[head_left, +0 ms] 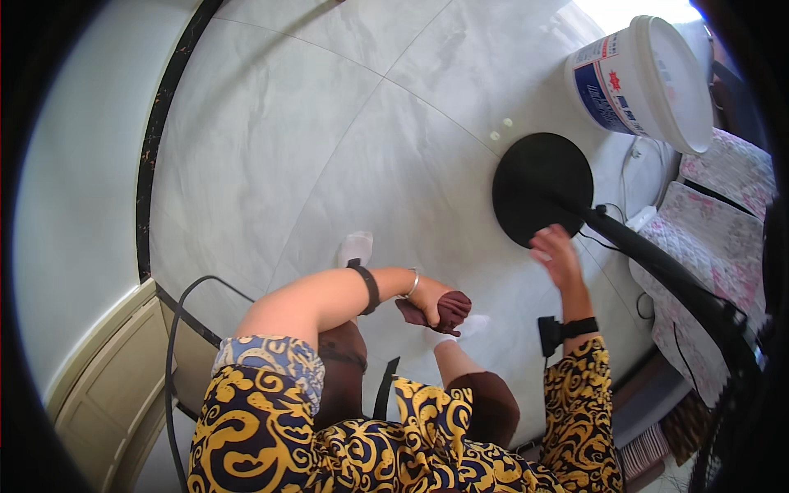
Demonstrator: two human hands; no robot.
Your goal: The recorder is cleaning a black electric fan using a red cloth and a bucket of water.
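Observation:
My left hand [429, 299], with a silver bangle on its wrist, is closed round a bunched dark maroon cloth [454, 311]. The cloth hangs in front of me, above the floor and close to my white-covered feet. Farther right, my right hand [556, 253] is raised with its fingers stretched out and somewhat blurred. Nothing shows in it. Beside it stands a black floor stand with a round base [538, 185] and a slanting pole [657, 255]; whether the fingertips touch the stand, I cannot tell.
A white plastic bucket [686, 82] stands at the far right. Below it is a seat with a flowered quilted cover [699, 222]. Cables [608, 242] lie near the stand's base. A wall [82, 164] and beige panelled door [111, 394] border the pale tiled floor [329, 148] on the left.

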